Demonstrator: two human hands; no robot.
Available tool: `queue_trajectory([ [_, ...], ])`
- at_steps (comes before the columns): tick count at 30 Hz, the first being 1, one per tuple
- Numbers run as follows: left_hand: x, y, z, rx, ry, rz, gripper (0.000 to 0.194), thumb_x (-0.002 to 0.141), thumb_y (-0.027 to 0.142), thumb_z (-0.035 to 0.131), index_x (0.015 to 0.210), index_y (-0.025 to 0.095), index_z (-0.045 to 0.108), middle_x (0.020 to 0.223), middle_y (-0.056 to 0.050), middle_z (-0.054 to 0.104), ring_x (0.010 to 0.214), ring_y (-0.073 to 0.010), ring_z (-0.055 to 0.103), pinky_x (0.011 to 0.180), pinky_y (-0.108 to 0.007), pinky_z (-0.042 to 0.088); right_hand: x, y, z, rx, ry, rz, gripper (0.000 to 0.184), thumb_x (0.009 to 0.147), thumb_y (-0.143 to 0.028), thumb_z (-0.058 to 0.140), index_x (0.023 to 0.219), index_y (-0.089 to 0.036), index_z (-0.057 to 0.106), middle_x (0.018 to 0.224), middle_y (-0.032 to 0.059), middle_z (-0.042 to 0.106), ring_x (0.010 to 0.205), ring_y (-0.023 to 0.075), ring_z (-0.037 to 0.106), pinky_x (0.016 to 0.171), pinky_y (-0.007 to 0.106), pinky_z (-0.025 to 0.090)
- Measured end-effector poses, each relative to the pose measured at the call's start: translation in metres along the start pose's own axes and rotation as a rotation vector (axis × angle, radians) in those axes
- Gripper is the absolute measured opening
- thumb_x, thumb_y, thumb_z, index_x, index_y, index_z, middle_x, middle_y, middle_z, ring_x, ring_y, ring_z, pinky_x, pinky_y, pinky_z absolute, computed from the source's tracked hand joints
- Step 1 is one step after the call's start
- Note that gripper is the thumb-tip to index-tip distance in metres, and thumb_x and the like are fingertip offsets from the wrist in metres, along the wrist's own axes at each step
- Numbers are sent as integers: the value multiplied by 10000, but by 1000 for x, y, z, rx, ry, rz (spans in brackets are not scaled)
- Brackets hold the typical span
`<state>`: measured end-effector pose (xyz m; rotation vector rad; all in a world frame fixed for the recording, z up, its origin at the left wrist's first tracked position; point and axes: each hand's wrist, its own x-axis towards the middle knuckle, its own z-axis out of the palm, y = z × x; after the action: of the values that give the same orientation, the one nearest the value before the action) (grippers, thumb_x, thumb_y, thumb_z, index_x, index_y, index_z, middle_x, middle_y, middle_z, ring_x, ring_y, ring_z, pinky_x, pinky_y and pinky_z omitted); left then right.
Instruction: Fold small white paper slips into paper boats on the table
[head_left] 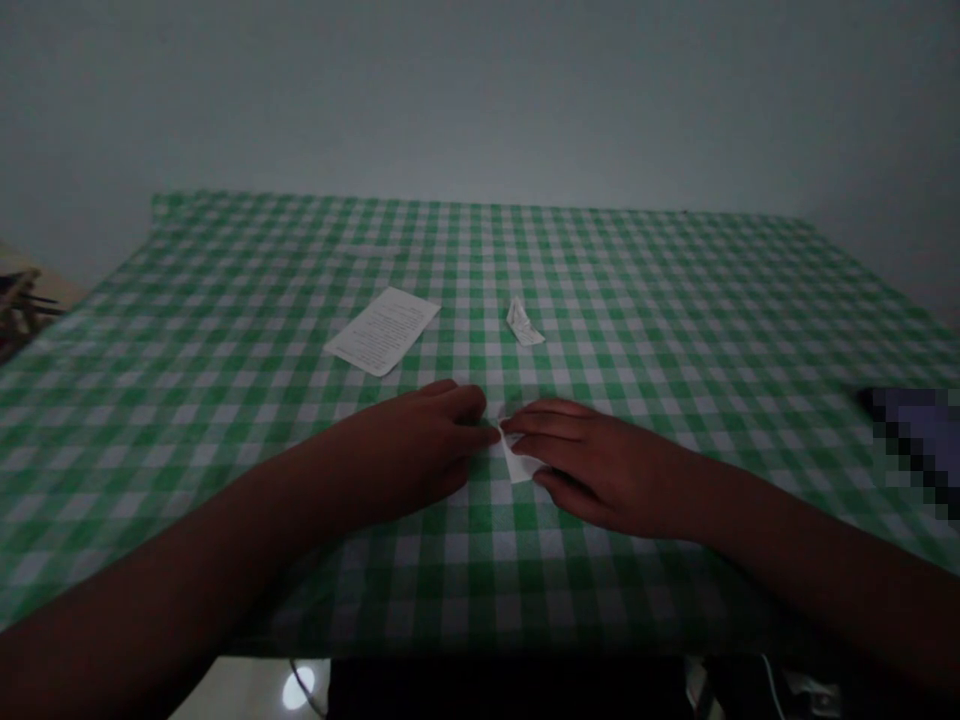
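A small piece of white paper (pixel 519 467) lies on the checked cloth, partly covered by my right hand (pixel 592 455). The fingers of that hand curve over its top and the thumb sits at its right edge, holding it down. From the left comes my left hand (pixel 431 445), one finger stretched out with its tip at the paper's upper left edge. Its other fingers are bent and apart from the paper, with nothing visible in them. Beyond my hands lies a crumpled, folded scrap of paper (pixel 523 323). To its left is a flat printed sheet (pixel 385 332).
A green and white checked tablecloth (pixel 675 300) covers the table, which reaches back to a plain wall (pixel 480 100). At the right edge lies a dark, pixelated object (pixel 919 430). Cables (pixel 304 685) hang below the front edge.
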<state>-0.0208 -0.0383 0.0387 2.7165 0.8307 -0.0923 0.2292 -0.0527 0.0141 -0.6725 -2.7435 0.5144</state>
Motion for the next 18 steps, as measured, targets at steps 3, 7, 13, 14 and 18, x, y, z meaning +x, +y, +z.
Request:
queue_trajectory([
  [3, 0, 0, -1, -10, -1, 0, 271, 888, 116, 562, 1133, 184, 653, 1102, -82, 561, 997, -219, 565, 905, -373, 499, 0, 0, 0, 4, -5, 12, 335, 990, -211, 461, 1282, -120, 599, 1330, 138, 618, 1315, 233, 498, 1131, 440, 422],
  [7, -1, -4, 0, -53, 13, -2, 273, 886, 120, 566, 1132, 194, 661, 1134, -78, 563, 1024, -215, 571, 930, -371, 497, 0, 0, -1, 14, -11, 15, 335, 989, -207, 463, 1283, -121, 599, 1333, 142, 616, 1309, 229, 511, 1130, 438, 423],
  [13, -1, -10, 1, -135, 27, -39, 261, 932, 139, 515, 1131, 200, 671, 1139, -60, 578, 1001, -174, 591, 944, -335, 501, 0, 2, 1, 9, 9, -3, 321, 978, -201, 485, 1260, -115, 611, 1327, 150, 620, 1307, 237, 509, 1119, 450, 433],
  [14, 0, -10, 1, -135, 26, -43, 259, 931, 138, 516, 1128, 197, 673, 1136, -58, 580, 993, -172, 592, 943, -335, 502, 0, 2, 1, 10, 9, -1, 321, 977, -198, 484, 1260, -113, 611, 1327, 149, 620, 1305, 237, 509, 1119, 447, 433],
  [18, 1, -8, 1, -113, 30, -58, 254, 915, 129, 532, 1111, 186, 684, 1126, -65, 587, 999, -185, 587, 939, -356, 506, 0, 2, 1, 9, 17, -7, 316, 973, -190, 487, 1249, -106, 617, 1317, 153, 625, 1299, 240, 518, 1122, 439, 431],
])
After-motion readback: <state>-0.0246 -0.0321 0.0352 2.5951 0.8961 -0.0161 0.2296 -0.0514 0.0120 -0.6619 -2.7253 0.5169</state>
